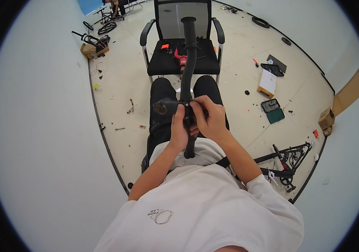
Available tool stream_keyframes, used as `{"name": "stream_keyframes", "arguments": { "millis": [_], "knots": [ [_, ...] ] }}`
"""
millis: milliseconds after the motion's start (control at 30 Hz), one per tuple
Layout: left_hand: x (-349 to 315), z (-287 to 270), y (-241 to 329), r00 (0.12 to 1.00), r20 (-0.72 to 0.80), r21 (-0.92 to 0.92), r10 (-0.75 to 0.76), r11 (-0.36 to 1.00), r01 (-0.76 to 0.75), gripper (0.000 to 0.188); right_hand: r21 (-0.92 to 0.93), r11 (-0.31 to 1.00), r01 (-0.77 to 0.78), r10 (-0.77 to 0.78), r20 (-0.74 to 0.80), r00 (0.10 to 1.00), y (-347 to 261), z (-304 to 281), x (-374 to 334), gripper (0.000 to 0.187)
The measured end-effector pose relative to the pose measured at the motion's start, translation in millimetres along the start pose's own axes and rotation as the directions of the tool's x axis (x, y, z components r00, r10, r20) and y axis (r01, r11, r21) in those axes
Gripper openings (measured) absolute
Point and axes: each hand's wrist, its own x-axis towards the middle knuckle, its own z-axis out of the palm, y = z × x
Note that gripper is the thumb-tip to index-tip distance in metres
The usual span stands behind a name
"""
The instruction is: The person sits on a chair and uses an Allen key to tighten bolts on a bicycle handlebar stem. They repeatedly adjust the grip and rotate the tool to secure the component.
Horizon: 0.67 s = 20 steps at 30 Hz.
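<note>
A black bicycle handlebar [188, 63] lies lengthwise over my lap, its far grip end above the seat of the chair opposite and its near end against my shirt. At its middle a black stem [165, 106] points left, with a round open end. My left hand [179, 131] is closed on the clamp area from the near left, thumb along the stem. My right hand [208, 116] pinches at the clamp from the right; whatever small part its fingertips hold is hidden. A red-handled tool [181, 58] lies on the chair seat in front.
The black office chair [167, 65] faces me. On the right floor are an open green case [275, 116], a white box [267, 82] and a bicycle frame [286, 168]. Small parts are scattered at left; another person [118, 6] is beside a bicycle at far left.
</note>
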Motion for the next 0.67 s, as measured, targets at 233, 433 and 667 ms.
{"name": "stream_keyframes", "arguments": {
  "millis": [233, 433, 667],
  "knots": [
    [-6.3, 9.1, -1.3, 0.980, -0.123, 0.155, 0.158, 0.978, -0.138, 0.051, -0.010, 1.000, 0.003, -0.004, -0.064, 0.998, -2.8, 1.2, -7.0, 0.009],
    [-10.7, 22.4, 2.6, 0.923, -0.231, 0.303, 0.308, 0.924, -0.233, 0.040, 0.101, 0.991, -0.090, 0.094, -0.040, 0.995, -10.7, -3.1, -8.0, 0.010],
    [11.9, 3.3, 3.9, 0.855, -0.266, 0.471, 0.446, 0.834, -0.288, 0.038, 0.094, 0.987, -0.128, 0.121, 0.077, 0.990, -2.7, -3.4, 18.9, 0.013]
  ]
}}
